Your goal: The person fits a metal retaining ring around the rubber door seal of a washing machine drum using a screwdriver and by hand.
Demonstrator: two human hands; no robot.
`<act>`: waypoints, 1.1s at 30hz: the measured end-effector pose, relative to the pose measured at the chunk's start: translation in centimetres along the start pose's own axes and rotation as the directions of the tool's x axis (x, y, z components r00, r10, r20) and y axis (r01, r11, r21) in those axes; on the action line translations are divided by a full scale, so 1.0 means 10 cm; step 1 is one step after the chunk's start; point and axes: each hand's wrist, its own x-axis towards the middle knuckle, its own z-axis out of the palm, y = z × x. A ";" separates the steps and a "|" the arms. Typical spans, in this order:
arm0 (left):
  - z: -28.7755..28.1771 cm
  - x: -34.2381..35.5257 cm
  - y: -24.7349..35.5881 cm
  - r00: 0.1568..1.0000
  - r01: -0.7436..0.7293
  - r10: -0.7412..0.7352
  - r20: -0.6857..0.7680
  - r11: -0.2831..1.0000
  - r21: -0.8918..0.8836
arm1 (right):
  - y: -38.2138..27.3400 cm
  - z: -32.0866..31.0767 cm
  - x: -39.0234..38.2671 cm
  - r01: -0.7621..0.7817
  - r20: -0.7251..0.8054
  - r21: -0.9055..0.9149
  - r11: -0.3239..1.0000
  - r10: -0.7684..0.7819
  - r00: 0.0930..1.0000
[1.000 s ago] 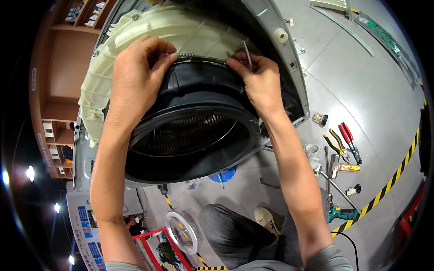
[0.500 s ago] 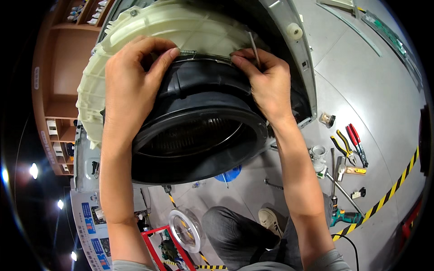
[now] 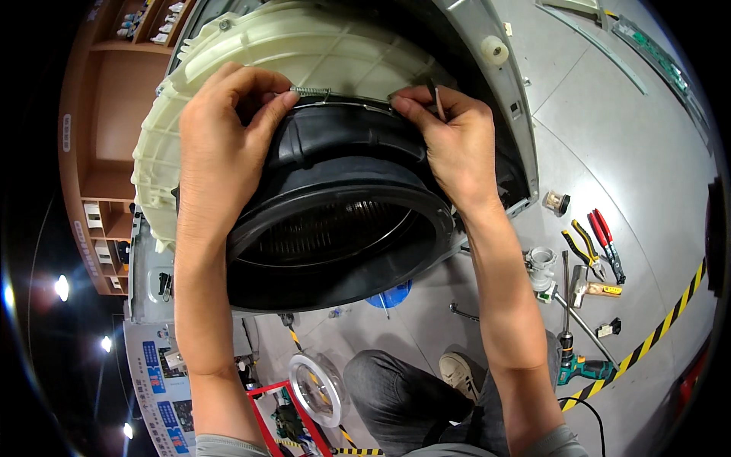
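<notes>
To me the black gasket (image 3: 335, 164) looks soft; along its back rim the wire clamp (image 3: 356, 103) seems light, springy — best held by its coil spring (image 3: 311, 91); the left hand (image 3: 222, 137) pinches the spring's left end, the right hand (image 3: 461, 141) — narrow at the wire — holds a thin rod (image 3: 439, 104); pale tub (image 3: 343, 49) behind.

The left hand (image 3: 228, 141) pinches the end of a small coil spring (image 3: 311, 91) on a wire clamp (image 3: 354, 103) that runs along the upper edge of a black rubber gasket (image 3: 343, 171). The right hand (image 3: 463, 148) grips a slim metal tool (image 3: 439, 105), thumb and fingertips at the clamp's other side. Behind the clamp rises a cream plastic tub (image 3: 266, 47). On the grey floor (image 3: 609, 160) at right lie yellow-and-black pliers (image 3: 583, 247), red-handled pliers (image 3: 601, 228), a hammer (image 3: 581, 286) and a teal drill (image 3: 586, 369).
</notes>
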 end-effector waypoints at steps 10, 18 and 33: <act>0.02 0.03 0.00 1.000 -0.015 0.016 -0.014 0.999 0.035 | -0.07 0.06 -0.03 -0.014 -0.069 -0.123 0.992 0.006 0.998; 0.00 0.01 0.01 0.998 -0.050 0.052 -0.023 0.996 0.079 | -0.05 0.00 0.01 -0.058 -0.031 -0.162 0.985 0.054 0.998; 0.05 -0.01 0.04 0.996 -0.056 0.063 -0.066 0.994 0.095 | 0.02 -0.02 0.06 -0.117 0.028 -0.085 0.989 0.120 0.992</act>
